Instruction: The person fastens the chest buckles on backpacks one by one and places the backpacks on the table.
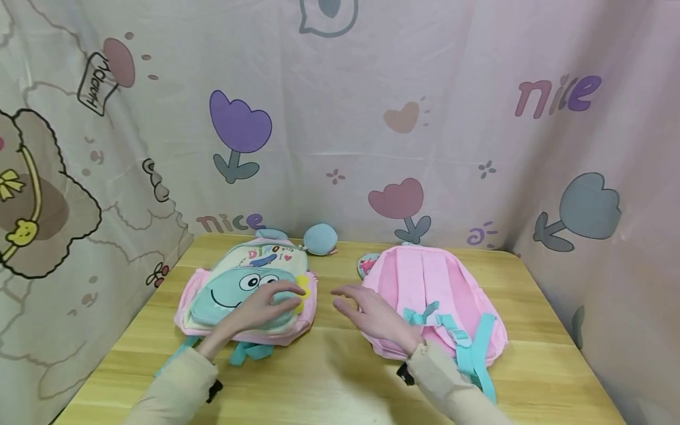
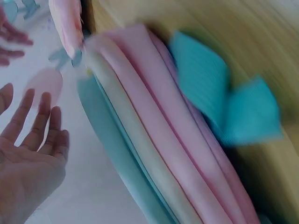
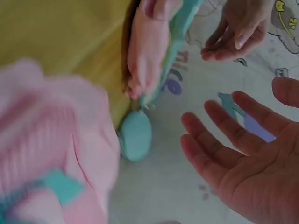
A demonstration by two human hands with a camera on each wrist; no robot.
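My left hand (image 1: 265,305) hovers over the front of a pink and teal backpack (image 1: 220,298) with a cartoon dinosaur face, which lies front up at the left. Its fingers are loosely bent and hold nothing. Over the left edge of a second pink backpack (image 1: 390,277), lying with its straps up, hovers my right hand (image 1: 374,313), also holding nothing. The fingertips of both hands face each other across a gap. In the right wrist view, the right hand (image 3: 252,158) shows spread fingers. Teal straps (image 1: 473,348) trail from the right backpack toward the near side.
A round light-blue pouch (image 1: 320,239) hangs off the left backpack's top right. Another round charm (image 1: 366,265) peeks out beside the right backpack. Both bags lie on a wooden table (image 1: 329,378). A printed curtain (image 1: 319,118) stands behind and at the sides.
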